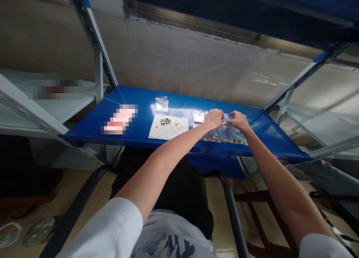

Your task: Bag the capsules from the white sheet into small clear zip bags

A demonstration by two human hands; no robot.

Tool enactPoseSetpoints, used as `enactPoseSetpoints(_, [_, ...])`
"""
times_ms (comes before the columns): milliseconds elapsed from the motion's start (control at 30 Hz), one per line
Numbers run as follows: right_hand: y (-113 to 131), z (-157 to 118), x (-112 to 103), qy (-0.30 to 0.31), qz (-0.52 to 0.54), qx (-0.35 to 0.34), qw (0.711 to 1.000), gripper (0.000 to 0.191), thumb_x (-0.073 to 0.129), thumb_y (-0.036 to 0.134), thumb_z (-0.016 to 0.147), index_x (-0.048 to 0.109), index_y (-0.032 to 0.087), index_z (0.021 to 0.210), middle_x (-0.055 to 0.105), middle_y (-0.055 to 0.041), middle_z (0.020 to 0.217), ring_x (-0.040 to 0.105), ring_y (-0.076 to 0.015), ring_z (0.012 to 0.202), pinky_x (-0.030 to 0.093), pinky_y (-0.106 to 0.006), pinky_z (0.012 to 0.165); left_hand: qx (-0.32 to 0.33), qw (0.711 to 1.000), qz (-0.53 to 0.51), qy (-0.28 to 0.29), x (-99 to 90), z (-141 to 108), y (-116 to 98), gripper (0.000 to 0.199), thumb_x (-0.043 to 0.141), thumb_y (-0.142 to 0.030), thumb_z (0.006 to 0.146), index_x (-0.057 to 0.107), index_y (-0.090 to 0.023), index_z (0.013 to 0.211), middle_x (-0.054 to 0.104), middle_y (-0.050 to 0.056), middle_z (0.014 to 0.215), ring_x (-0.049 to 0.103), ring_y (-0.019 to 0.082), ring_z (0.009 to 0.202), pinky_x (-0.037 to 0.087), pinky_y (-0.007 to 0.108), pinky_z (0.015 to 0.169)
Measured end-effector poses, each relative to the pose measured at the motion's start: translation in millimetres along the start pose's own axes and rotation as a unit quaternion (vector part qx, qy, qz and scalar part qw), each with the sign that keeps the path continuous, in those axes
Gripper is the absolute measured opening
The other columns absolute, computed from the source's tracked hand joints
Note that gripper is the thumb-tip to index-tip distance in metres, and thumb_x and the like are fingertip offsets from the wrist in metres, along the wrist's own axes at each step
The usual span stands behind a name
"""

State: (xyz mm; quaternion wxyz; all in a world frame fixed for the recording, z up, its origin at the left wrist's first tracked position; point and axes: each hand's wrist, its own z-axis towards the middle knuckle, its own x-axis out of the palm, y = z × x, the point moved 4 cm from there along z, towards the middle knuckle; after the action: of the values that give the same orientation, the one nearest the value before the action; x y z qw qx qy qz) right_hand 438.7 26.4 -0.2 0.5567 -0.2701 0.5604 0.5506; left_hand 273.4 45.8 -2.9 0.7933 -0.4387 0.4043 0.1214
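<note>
My left hand (pixel 214 118) and my right hand (pixel 238 121) are close together above the right part of the blue shelf. Their fingertips pinch a small clear plastic bag (pixel 225 120) from either side, and its edges are partly hidden by the fingers. Under and in front of my hands lie several clear bags (pixel 226 135) in a row, with small yellow and brown pieces inside. Left of my left hand lies another clear bag (pixel 198 117). On a white paper towel (pixel 179 132) rest loose yellow and dark pieces (pixel 165 121).
Behind the towel lies a stack of clear bags (pixel 162 104). A pixelated pink and white item (pixel 119 119) is at the left of the blue shelf (pixel 140 97). Metal uprights (pixel 99 70) flank it, and an upper blue shelf (pixel 224 11) hangs overhead. Chair armrests (pixel 228 205) stand below.
</note>
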Motion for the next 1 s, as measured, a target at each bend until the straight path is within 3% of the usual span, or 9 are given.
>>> enactPoseSetpoints(100, [13,0,-6,-0.016,-0.013,0.000,1.000,0.034,0.069,0.023,0.078,0.074,0.009,0.109,0.078,-0.0182,0.098,0.072,-0.0302,0.093,0.053,-0.039,0.087,0.015,1.000,-0.002,-0.018,-22.1,-11,1,0.025,0.062,-0.014,0.091,0.078,-0.017,0.111,0.074,0.015,0.120,0.066,0.028,0.117,0.053,0.038,0.098])
enactPoseSetpoints(200, [43,-4,-6,-0.030,0.068,-0.040,0.996,0.027,0.064,0.025,0.084,0.074,0.012,0.106,0.077,-0.0127,0.089,0.073,-0.0256,0.082,0.054,-0.038,0.085,0.015,0.999,-0.014,-0.031,-61.1,-35,20,0.027,0.063,-0.018,0.091,0.077,-0.017,0.114,0.077,0.012,0.110,0.070,0.025,0.105,0.054,0.035,0.093])
enactPoseSetpoints(367, [137,-19,27,0.039,0.279,-0.111,0.953,0.026,0.062,0.024,0.089,0.067,0.015,0.113,0.074,-0.0060,0.081,0.071,-0.0180,0.065,0.055,-0.029,0.064,-0.084,0.993,0.030,-0.083,-148.7,-95,102,0.026,0.064,-0.024,0.092,0.077,-0.020,0.115,0.078,0.009,0.103,0.072,0.022,0.096,0.054,0.032,0.090])
enactPoseSetpoints(500, [230,-25,68,0.118,0.340,-0.133,0.924,0.043,0.067,0.016,0.087,0.059,0.018,0.129,0.072,-0.0058,0.089,0.071,-0.0175,0.069,0.055,-0.025,0.055,-0.237,0.954,0.129,-0.127,-196.8,-123,166,0.036,0.065,-0.034,0.095,0.067,-0.019,0.128,0.073,0.015,0.123,0.067,0.029,0.119,0.052,0.036,0.100])
enactPoseSetpoints(567, [266,-23,87,0.159,0.332,-0.107,0.923,0.043,0.067,0.013,0.087,0.059,0.019,0.129,0.072,-0.0061,0.093,0.071,-0.0173,0.072,0.058,-0.026,0.057,-0.299,0.930,0.171,-0.127,-204.7,-127,185,0.048,0.067,-0.041,0.094,0.061,-0.017,0.135,0.065,0.021,0.137,0.060,0.035,0.131,0.050,0.042,0.106])
enactPoseSetpoints(667, [297,-17,108,0.163,0.295,-0.062,0.940,0.049,0.072,0.004,0.077,0.063,0.017,0.123,0.072,-0.0081,0.099,0.072,-0.0193,0.077,0.061,-0.029,0.063,-0.339,0.913,0.185,-0.131,-204.4,-127,198,0.055,0.070,-0.041,0.091,0.057,-0.013,0.138,0.058,0.026,0.145,0.052,0.040,0.139,0.046,0.049,0.110])
enactPoseSetpoints(867, [310,-11,123,0.114,0.253,-0.050,0.959,0.045,0.072,-0.004,0.063,0.070,0.014,0.104,0.072,-0.0143,0.116,0.068,-0.0290,0.112,0.058,-0.036,0.092,-0.327,0.924,0.134,-0.146,-195.3,-124,210,0.035,0.071,-0.022,0.086,0.069,-0.018,0.121,0.071,0.018,0.129,0.065,0.033,0.125,0.052,0.038,0.101])
enactPoseSetpoints(1000, [312,-13,120,0.098,0.253,-0.059,0.961,0.042,0.067,-0.005,0.061,0.069,0.015,0.097,0.073,-0.0131,0.112,0.066,-0.0298,0.115,0.053,-0.039,0.100,-0.322,0.923,0.108,-0.183,-194.0,-128,213,0.026,0.068,-0.019,0.087,0.074,-0.019,0.112,0.075,0.016,0.121,0.069,0.030,0.117,0.054,0.036,0.095])
